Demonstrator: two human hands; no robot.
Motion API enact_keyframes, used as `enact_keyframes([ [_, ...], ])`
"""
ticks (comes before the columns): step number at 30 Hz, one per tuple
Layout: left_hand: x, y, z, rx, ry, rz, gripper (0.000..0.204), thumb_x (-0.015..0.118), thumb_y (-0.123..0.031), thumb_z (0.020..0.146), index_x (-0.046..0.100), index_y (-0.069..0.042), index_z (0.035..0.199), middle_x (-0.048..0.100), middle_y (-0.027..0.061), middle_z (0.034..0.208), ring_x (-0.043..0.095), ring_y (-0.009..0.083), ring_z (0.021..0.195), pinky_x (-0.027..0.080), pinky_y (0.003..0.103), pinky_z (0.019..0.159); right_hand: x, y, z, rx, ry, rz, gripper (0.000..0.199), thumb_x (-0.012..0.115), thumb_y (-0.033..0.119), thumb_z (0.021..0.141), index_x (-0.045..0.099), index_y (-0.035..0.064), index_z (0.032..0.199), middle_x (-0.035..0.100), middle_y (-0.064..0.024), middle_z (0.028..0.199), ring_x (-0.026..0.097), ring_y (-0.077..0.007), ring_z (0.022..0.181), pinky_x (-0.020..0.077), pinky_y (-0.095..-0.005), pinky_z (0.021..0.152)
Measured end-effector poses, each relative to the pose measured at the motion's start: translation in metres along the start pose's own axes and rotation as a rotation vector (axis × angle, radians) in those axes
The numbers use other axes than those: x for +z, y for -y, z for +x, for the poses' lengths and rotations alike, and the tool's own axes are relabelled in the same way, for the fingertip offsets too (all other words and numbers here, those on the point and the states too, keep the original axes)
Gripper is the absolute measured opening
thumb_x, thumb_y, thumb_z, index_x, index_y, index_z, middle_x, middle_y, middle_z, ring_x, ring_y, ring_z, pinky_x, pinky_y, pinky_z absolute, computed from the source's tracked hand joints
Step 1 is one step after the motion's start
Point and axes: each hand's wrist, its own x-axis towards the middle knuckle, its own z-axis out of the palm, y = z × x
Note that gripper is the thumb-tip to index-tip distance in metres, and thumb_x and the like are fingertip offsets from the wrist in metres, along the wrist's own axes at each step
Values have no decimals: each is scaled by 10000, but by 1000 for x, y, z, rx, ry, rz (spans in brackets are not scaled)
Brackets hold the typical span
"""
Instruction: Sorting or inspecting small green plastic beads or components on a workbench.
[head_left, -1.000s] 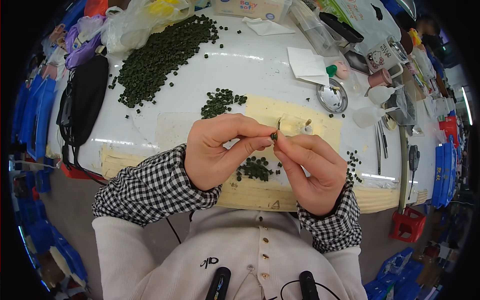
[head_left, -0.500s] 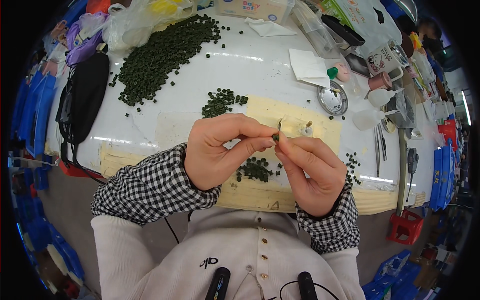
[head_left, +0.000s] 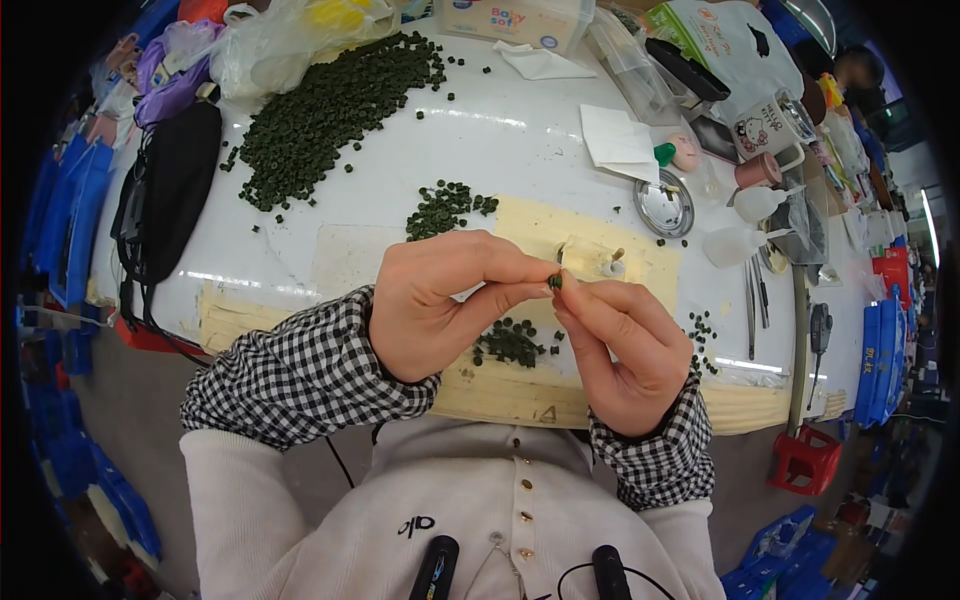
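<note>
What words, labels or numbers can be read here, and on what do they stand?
Wording isn't copied; it stands here:
Whitish tub, top: large pink lettering.
White mug: small print with a cartoon.
Cream cardigan: dark letters.
White-green bag: lettering, partly unclear.
Blue bin, right: yellow characters, blurred.
Other marks: too small or blurred.

Table [head_left: 530,150]: large pellet heap [head_left: 340,115], far left; smaller heap [head_left: 445,212], middle; dish [head_left: 662,212], right; slim tools [head_left: 751,310], right of dish

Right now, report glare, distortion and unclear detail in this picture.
Head view: light glares in streaks off the white tabletop; head view: its front edge bows, corners black; head view: the pinched green piece is too small for fine detail.
</note>
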Motion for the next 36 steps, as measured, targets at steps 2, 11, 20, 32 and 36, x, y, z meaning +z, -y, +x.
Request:
enact_keyframes([
  [2, 0, 0, 0, 4, -4, 12, 193, 646, 53, 854, 671, 19, 1042, 693, 127, 879, 660, 181, 776, 508, 261, 684, 1, 0, 0, -5, -4, -1, 372, 700, -84, 779, 659, -10, 1141, 642, -112, 918, 651, -203, 775, 540, -271, 670],
  [11, 0, 0, 1, 0, -11, -3, 194, 645, 61, 851, 672, 22, 1039, 690, 127, 869, 660, 179, 777, 510, 259, 686, 0, -1, 1, -18, 1, -25, 381, 711, -69, 778, 656, -7, 1150, 638, -108, 912, 643, -197, 754, 533, -264, 657],
  [20, 1, 2, -2, -104, -23, -114, 172, 629, 58, 868, 668, 38, 1034, 687, 118, 867, 657, 149, 791, 507, 246, 711, -21, -6, 6, 152, -230, -259, 303, 739, 5, 776, 668, 8, 1070, 614, -108, 862, 605, -187, 721, 497, -279, 638],
  [32, 4, 3, -1, -144, 9, -135, 168, 610, 58, 881, 665, 41, 1039, 682, 114, 871, 658, 142, 801, 519, 243, 731, -22, -25, 8, 172, -89, -398, 120, 735, 21, 774, 689, 17, 884, 585, -78, 779, 572, -206, 738, 468, -304, 652],
  [36, 3, 4, -2, -157, 26, -161, 166, 606, 55, 885, 664, 41, 1041, 682, 116, 884, 658, 143, 809, 527, 248, 741, -31, 1, 10, 136, -331, -379, 155, 728, -28, 771, 697, 4, 920, 608, -86, 811, 584, -191, 710, 467, -274, 629],
])
